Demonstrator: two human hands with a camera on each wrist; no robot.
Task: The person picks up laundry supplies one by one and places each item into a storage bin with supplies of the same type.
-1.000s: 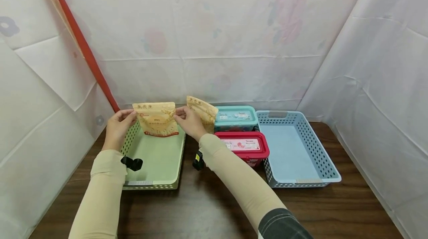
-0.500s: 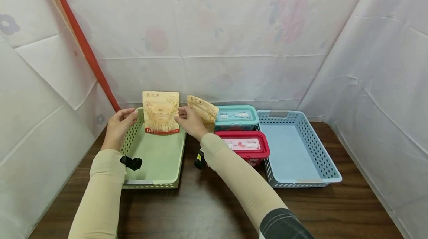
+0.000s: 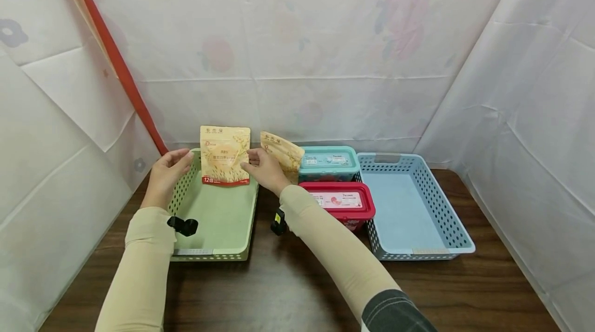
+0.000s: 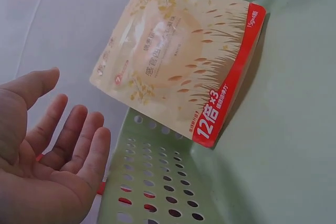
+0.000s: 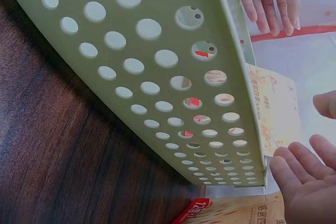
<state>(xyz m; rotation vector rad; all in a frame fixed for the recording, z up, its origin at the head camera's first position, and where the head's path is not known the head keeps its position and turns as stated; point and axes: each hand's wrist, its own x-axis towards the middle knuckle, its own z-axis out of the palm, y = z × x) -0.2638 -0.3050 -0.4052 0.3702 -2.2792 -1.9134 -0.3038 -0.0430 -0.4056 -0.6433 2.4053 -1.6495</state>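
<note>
A cream pouch with a red bottom band (image 3: 225, 156) stands upright in the green basket (image 3: 218, 223), leaning on its back wall. My left hand (image 3: 165, 177) hovers over the basket's left rim, apart from the pouch. Its fingers are spread and relaxed in the left wrist view, holding nothing. By the pouch's right edge is my right hand (image 3: 268, 171), with thumb and fingers parted in the right wrist view. Whether a fingertip touches that edge is unclear. A second cream pouch (image 3: 292, 156) stands behind the right hand, outside the basket, partly hidden.
A turquoise lidded tub (image 3: 327, 161) and a red lidded tub (image 3: 341, 203) stand to the right of the second pouch. A blue basket (image 3: 404, 213) lies beyond them. White sheeting (image 3: 297, 63) walls the dark wooden table (image 3: 288, 290) at the back and sides.
Both hands held the pouch by its upper edges a second ago, tilted. They have since let go; it now stands upright against the basket's back wall. The hands have barely moved.
</note>
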